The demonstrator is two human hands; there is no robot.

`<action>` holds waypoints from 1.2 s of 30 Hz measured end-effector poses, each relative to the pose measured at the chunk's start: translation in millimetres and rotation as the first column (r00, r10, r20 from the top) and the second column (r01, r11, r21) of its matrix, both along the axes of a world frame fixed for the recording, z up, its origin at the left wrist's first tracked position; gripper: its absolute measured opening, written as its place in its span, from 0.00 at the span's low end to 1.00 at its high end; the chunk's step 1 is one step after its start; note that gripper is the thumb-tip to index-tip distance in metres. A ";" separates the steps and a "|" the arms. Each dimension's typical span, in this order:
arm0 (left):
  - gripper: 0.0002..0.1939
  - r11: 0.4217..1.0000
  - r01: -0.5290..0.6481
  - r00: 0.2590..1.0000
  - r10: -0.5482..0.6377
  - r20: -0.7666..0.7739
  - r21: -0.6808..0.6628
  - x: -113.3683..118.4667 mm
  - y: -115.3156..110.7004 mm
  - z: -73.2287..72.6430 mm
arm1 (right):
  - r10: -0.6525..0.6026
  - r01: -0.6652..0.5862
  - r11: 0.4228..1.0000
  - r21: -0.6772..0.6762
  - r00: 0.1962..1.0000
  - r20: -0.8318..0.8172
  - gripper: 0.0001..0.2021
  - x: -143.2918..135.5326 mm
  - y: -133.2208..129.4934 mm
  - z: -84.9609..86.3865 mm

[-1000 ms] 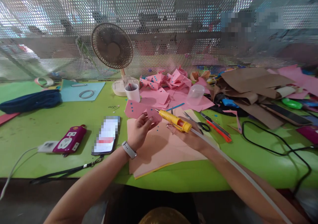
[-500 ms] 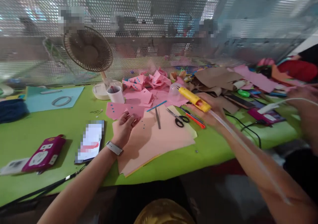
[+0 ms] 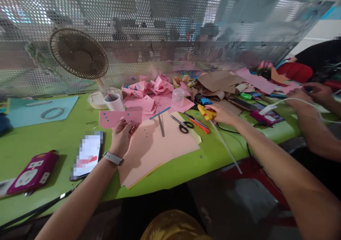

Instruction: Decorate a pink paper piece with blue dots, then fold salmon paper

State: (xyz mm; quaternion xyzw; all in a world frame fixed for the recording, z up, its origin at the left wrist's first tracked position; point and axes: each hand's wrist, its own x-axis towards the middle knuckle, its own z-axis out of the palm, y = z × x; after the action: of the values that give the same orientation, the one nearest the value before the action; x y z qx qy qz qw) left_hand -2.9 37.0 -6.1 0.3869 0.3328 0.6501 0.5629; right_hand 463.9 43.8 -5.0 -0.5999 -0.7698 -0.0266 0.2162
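Note:
My left hand [image 3: 123,135] pinches the lower edge of a pink paper strip [image 3: 109,119] with small blue dots, above a large pale pink sheet [image 3: 165,149]. My right hand [image 3: 220,114] is closed round a yellow glue gun [image 3: 206,112] with a long clear glue stick hanging from its back end. Grey tweezers [image 3: 161,125], black-handled scissors [image 3: 185,125] and a blue strip [image 3: 160,113] lie between my hands. A red cutter [image 3: 199,124] rests just left of the glue gun. Behind stands a clear plastic cup [image 3: 178,97].
A fan [image 3: 80,55] and a white cup [image 3: 113,102] stand at the back left. A phone [image 3: 87,154] and a magenta power strip [image 3: 33,172] lie on the left. Folded pink papers [image 3: 160,85] are piled behind. Another person's hands [image 3: 306,96] are at the right.
The view has shifted to the right. My right hand has lowered the glue gun towards the table, and its tip and glue stick now point differently. My left hand still holds the pink strip.

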 end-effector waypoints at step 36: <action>0.10 1.000 -0.007 0.997 0.009 0.078 -0.021 -1.4 -2.0 2.1 | -0.124 -0.335 0.938 -0.094 -0.069 -0.990 0.10 -229.7 10.2 38.6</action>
State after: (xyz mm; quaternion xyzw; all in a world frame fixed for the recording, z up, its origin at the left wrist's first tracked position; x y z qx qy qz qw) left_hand -4.3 35.1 -4.0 0.3539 0.3189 0.6635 0.5769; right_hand 234.2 54.0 33.6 -0.3903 -0.4058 0.5571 0.6105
